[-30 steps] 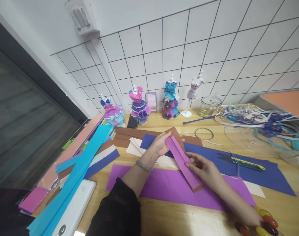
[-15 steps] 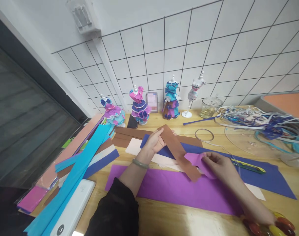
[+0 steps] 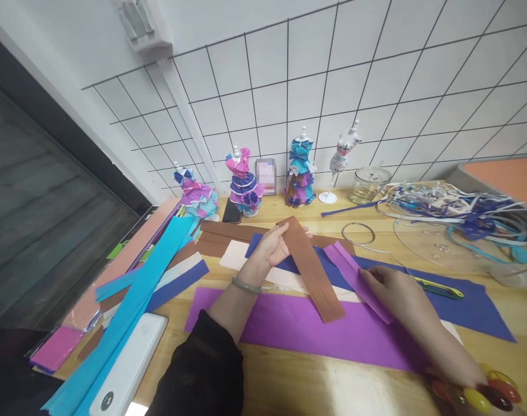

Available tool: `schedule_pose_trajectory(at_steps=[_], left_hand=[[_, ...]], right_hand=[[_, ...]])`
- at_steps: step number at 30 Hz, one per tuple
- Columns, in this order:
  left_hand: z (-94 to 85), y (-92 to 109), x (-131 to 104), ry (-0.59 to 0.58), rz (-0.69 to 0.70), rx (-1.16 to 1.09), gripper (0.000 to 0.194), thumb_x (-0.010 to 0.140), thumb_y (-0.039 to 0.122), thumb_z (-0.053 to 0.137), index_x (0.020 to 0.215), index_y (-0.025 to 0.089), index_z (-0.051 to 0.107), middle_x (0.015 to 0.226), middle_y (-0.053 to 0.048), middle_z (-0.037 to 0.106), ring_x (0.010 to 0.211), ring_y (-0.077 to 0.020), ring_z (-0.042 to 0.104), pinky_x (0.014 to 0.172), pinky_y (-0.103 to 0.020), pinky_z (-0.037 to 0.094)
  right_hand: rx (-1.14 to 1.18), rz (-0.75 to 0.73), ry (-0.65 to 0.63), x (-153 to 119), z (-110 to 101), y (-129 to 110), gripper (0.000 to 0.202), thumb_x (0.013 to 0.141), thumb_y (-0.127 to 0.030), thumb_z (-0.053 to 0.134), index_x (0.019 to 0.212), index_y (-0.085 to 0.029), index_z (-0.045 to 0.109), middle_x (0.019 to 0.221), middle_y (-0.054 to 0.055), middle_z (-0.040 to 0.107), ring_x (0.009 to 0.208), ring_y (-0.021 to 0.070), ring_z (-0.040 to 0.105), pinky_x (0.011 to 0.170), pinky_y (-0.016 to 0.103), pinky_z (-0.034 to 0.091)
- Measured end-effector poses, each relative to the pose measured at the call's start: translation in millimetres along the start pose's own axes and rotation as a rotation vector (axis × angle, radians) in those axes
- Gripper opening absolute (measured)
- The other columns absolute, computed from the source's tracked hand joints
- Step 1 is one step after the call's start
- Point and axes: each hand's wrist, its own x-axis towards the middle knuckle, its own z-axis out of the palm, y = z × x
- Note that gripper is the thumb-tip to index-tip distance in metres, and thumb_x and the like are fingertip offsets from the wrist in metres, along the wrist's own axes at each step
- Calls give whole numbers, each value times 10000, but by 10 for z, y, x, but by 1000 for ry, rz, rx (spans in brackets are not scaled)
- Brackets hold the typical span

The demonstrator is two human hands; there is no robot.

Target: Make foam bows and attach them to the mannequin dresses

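Observation:
My left hand is closed on the upper end of a brown crepe paper strip, which slants down to the right. A short purple paper strip is pinched between the thumb and fingers of my right hand, just right of the brown one. Beneath both hands lies a wide purple paper sheet. Behind it are a dark blue paper sheet, pale cream paper and more brown paper. A yellow-green craft knife rests on the blue sheet beside my right hand.
Small dress forms in paper dresses line the wall, with a bare dress form and a glass jar to their right. Tangled ribbons lie at the right. Turquoise strips and a white power bank are left.
The purple strip in my right hand has turned and straightened, coming away from the brown strip's lower end. My left hand keeps its hold on the brown strip. The view shifted slightly.

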Motion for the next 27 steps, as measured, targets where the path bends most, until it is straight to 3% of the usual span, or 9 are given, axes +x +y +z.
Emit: schedule_pose_trajectory(at_steps=[3,11,15,19,23,27], left_hand=[[-3,-4,4,-4,5,12,247,826,257,443,989,96,535,988,-164,622,933,-261,594,876,-429,398],[16,3,-16,-27,25,37,215,784,133,449,982,85,518,995,-163,615,894,-244,608,863,-418,410],[-9,-8,0,-38,54,60,220,741,68,474,957,101,497,958,-145,625,867,-229,615,846,-417,420],[-129,-49,71,44,114,153,252,702,42,510,938,128,486,861,-100,641,797,-194,626,821,-397,431],[-254,-97,152,212,146,374,310,646,20,559,928,141,520,833,-71,639,753,-172,614,800,-389,432],[-303,-123,176,317,210,565,321,582,11,616,857,154,532,837,-65,629,812,-197,590,820,-382,404]], right_hand=[[-62,-16,-80,10,3,11,340,785,-410,390,696,-224,660,661,94,682,631,270,622,532,319,387],[-188,20,-51,1,37,4,314,783,-381,393,918,-216,624,756,84,696,696,307,630,547,343,397],[-106,18,-46,-10,51,-5,314,776,-369,414,976,-199,586,772,69,698,721,294,633,569,336,411],[18,-17,-5,-8,71,12,338,766,-354,422,1010,-182,580,789,69,691,713,268,630,591,326,422],[177,-4,38,-8,73,1,352,745,-387,452,981,-166,591,788,72,679,630,223,611,569,308,431],[419,99,-28,-24,27,-88,402,700,-432,517,986,-161,594,780,64,675,601,201,599,521,285,441]])
